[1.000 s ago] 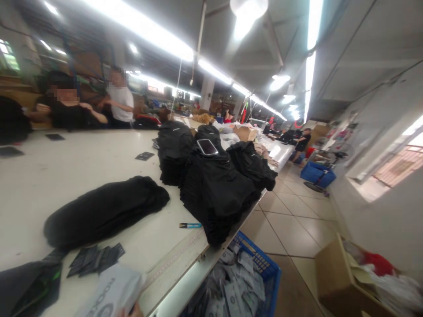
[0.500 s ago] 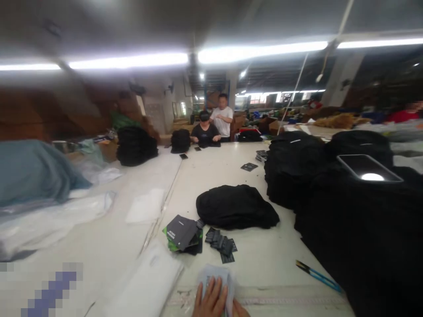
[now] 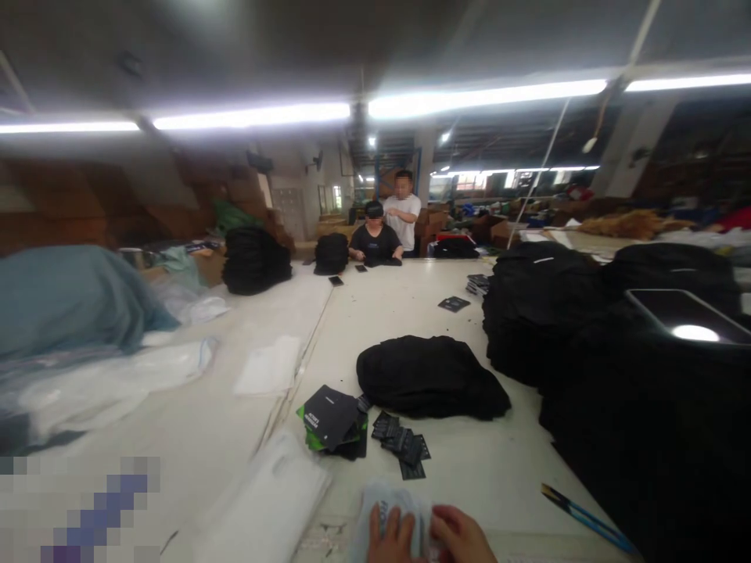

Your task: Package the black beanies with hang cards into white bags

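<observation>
Both my hands are at the bottom edge of the view, on a pale plastic bag (image 3: 387, 500) with printed letters that lies on the white table (image 3: 469, 461). My left hand (image 3: 392, 538) rests flat on the bag with fingers stretched out. My right hand (image 3: 463, 536) is curled over the bag's right edge. Just beyond lie a stack of dark cards with green edges (image 3: 332, 418), a fan of small black tags (image 3: 404, 446) and a folded black garment (image 3: 431, 377).
Tall piles of black garments (image 3: 616, 367) fill the right side, with a phone (image 3: 686, 315) on top. A blue pen (image 3: 587, 518) lies near them. White bags (image 3: 264, 500) and clear plastic (image 3: 99, 387) lie left. Two people (image 3: 387, 227) work at the far end.
The view swung left from the aisle to the table, then steadied. My hands came into view on the pale bag, and my right hand now shows beside the left.
</observation>
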`<state>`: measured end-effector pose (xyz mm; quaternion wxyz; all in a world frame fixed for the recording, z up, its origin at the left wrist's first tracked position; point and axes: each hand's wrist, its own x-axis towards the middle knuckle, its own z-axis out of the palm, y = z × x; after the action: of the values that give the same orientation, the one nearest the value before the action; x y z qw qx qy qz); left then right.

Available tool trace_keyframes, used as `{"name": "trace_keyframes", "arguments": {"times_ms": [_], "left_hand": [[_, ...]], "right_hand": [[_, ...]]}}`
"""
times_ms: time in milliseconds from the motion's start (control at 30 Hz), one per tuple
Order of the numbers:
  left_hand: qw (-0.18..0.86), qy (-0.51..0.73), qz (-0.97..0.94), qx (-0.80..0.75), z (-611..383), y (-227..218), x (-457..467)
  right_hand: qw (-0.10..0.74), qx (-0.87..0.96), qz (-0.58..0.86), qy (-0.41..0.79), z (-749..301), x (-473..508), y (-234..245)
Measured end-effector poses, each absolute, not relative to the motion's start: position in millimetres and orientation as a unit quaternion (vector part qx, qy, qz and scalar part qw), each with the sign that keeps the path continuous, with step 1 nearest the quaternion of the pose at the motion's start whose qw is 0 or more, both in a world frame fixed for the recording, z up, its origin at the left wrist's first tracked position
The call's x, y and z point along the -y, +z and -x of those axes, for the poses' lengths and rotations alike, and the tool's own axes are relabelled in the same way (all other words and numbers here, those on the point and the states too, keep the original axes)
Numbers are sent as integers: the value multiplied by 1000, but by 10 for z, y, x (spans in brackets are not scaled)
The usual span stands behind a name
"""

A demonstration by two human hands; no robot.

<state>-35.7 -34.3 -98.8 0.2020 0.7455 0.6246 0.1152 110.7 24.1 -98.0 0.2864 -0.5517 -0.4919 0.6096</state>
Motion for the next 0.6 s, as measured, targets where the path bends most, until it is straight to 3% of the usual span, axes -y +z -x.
{"name": "trace_keyframes", "arguments": {"times_ms": [200,333,600], "left_hand": [[193,175,-691,-674,487,-391,16],[261,101,-684,-673,596,-424,-222],[310,134,-679,-652,708,-516,-239]], "right_hand": [[291,566,517,573,-830,-226,-1047],[304,611,519,515,-780,-319,-1009],[291,604,504,546,-712,-297,-947]]}}
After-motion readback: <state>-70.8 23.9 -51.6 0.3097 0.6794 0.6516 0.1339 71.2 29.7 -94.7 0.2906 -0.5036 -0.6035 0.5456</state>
